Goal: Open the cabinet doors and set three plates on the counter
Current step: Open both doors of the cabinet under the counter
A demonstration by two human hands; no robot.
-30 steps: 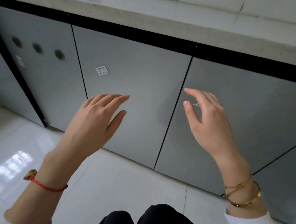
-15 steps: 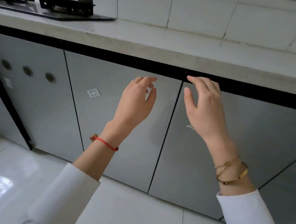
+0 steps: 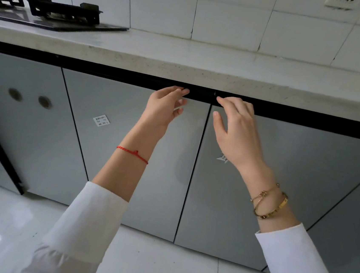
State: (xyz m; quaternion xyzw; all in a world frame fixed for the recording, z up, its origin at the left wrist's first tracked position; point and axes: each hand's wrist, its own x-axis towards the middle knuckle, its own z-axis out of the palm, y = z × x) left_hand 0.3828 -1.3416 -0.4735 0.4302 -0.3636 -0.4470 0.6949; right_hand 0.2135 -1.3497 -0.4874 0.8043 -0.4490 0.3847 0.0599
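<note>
**Two grey cabinet doors, shut, hands at top edge**

Item: left cabinet door (image 3: 128,153) and right cabinet door (image 3: 281,180), flat grey panels, both closed and flush, set below the counter (image 3: 204,61). Long axis of each ran upright; faces pointed out toward the person. A thin dark seam (image 3: 193,171) ran between them, top to floor.

Edges: a black recessed strip (image 3: 298,117) ran along the door tops under the counter lip. White tiled floor (image 3: 161,263) lay open in front of both doors.

Left hand (image 3: 161,110): fingers loosely spread, tips at the strip above the left door's upper right corner; holding nothing.

Right hand (image 3: 237,133): fingers part-curled and narrow, tips at the strip above the right door's upper left corner; thumb apart, holding nothing.

Counter: bare beside a black gas hob (image 3: 54,14) at far left.
</note>
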